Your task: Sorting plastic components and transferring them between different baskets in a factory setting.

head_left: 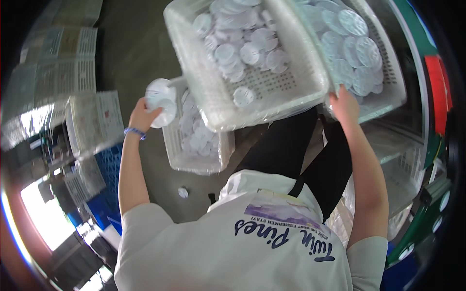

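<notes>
My left hand [144, 116] is closed on a few round white discs [162, 99], held out beside the crates at the left. Below and right of it stands a smaller white crate [170, 148], lined with clear plastic, with many white discs inside. A larger plastic-lined white crate [272, 109] sits in front of me, tilted, with white discs heaped toward its far side and a single disc [243, 97] apart near its near wall. My right hand [345, 106] is closed at this crate's right near corner, its fingertips partly hidden between the rim and the neighbouring crate.
Another white crate [398, 97] full of white discs stands at the right, beside a green-edged frame with a red panel [437, 92]. One small white disc [183, 192] lies on the grey floor. Stacked pale crates [80, 77] and a blue crate [110, 162] line the left.
</notes>
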The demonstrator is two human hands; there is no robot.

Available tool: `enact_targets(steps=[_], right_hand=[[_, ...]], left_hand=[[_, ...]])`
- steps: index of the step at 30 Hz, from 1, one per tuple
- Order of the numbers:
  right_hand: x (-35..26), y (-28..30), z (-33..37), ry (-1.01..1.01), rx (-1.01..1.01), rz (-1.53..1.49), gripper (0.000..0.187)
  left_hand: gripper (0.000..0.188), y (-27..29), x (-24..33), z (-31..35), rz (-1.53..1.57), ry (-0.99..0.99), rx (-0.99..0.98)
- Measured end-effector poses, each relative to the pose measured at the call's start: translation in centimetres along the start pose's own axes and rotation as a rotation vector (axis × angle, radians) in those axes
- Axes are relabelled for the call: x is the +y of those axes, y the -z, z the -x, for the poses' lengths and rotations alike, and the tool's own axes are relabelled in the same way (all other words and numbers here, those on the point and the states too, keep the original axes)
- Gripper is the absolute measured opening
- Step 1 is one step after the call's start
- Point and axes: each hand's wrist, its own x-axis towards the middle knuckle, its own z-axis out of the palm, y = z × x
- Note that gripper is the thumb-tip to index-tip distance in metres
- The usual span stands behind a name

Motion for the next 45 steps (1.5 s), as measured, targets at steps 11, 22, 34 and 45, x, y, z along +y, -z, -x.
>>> enact_targets(steps=[11, 22, 34, 45], right_hand=[[-2.0, 0.3, -2.1, -0.015, 0.092, -0.013, 0.027], [-1.6, -0.1, -2.7, -0.031, 0.081, -0.107, 0.036], [-1.6, -0.3, -2.7, -0.011, 0.069, -0.085, 0.034], [-1.8, -0.5, -2.8, 0.009, 0.066, 0.004, 0.039]], left_hand=[[0.05, -9.1, 15.2, -8.5, 0.323, -0.618, -0.015], [0.116, -26.1, 19.1, -17.6, -0.624, -0.252, -0.039], [0.067, -23.5, 18.0, -21.0, -0.438, -0.23, 0.034], [0.046, -2.0, 8.1, -6.8, 1.454, 0.048, -0.342]])
